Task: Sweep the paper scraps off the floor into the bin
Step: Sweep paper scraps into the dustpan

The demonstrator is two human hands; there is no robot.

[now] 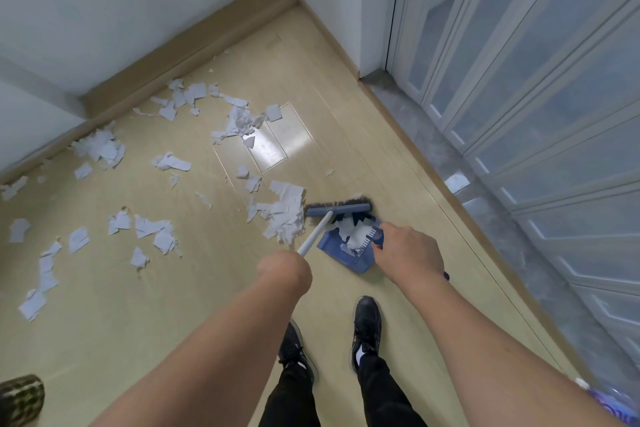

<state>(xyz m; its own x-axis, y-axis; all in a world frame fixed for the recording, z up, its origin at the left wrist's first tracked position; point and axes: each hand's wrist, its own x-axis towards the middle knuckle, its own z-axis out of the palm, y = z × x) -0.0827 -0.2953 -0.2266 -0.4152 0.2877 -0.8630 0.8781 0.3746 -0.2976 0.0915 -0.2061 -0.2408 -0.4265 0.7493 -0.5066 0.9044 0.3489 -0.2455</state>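
Observation:
Several white paper scraps (104, 149) lie scattered over the pale wooden floor (194, 288), with a bigger heap (284, 215) just left of the broom head. My left hand (284, 272) grips the white handle of a blue broom (337, 209), whose bristles stand at the mouth of a blue dustpan (341, 255). The dustpan holds some scraps (353, 232). My right hand (408, 253) grips the dustpan's handle, which is mostly hidden under the hand. No bin is in view.
White walls with a wooden skirting board (194, 55) bound the floor at the back. A folding door (554, 97) on a grey stone sill (485, 191) runs along the right. My black shoes (367, 329) stand below the dustpan. A patterned object (20, 399) sits at the bottom left.

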